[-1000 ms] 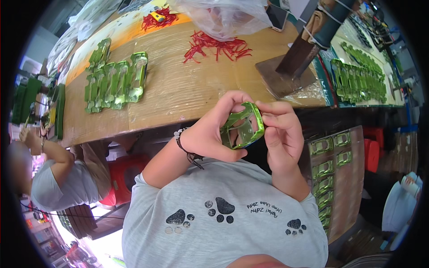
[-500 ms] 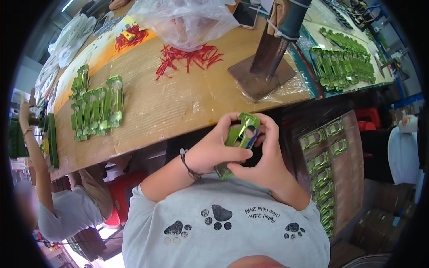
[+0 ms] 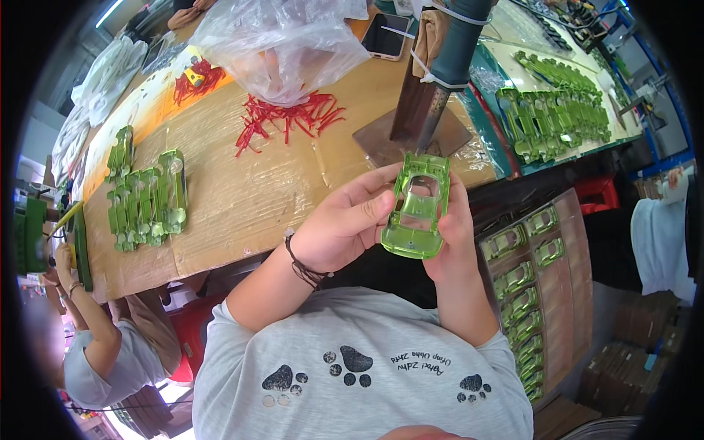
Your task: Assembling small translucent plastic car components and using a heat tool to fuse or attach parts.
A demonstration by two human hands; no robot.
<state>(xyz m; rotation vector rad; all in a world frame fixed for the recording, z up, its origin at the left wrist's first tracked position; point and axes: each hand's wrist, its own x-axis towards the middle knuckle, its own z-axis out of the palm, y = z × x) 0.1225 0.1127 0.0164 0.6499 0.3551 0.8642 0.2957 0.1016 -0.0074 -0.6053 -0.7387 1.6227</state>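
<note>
Left hand [image 3: 334,226], right hand [image 3: 450,238], both curled

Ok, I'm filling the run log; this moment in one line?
left hand: holds green car shell | right hand: holds it too | table: green parts, red strips | tray: green shells

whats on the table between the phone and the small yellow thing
The head view shows a crumpled clear plastic bag between the phone and the small yellow thing, which sits among red strips.

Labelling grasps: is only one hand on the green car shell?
No, the left hand and the right hand both hold the green car shell.
</note>
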